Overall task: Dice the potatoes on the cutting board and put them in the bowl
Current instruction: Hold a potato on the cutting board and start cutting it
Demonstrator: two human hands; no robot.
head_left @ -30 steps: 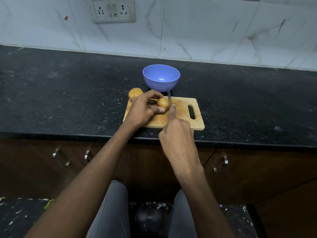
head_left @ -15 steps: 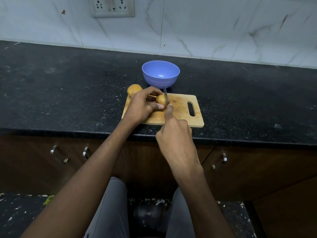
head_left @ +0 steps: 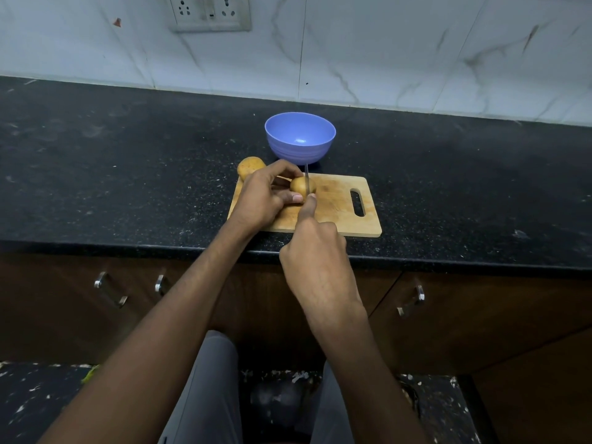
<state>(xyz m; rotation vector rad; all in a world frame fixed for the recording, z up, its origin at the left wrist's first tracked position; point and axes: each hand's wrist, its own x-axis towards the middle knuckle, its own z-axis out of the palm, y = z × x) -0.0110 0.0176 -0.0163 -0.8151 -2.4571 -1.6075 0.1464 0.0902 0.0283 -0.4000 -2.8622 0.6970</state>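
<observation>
L hand (head_left: 261, 200) curls round potato (head_left: 299, 185) mid-frame; R hand (head_left: 315, 248) wrapped on knife (head_left: 306, 182). Potato looks firm, round, prob rolls—pin ends, fingers off blade.

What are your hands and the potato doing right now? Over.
Left hand holds potato on cutting board. Right hand grips knife, blade on potato. Bowl empty. Nothing in the way.

Golden potato (head_left: 299, 185) sits mid-board, knife blade (head_left: 307, 182) across it; a second potato (head_left: 250, 166) lies at the wooden cutting board's (head_left: 339, 209) far-left corner; the blue bowl (head_left: 300, 139) stands just beyond.
</observation>
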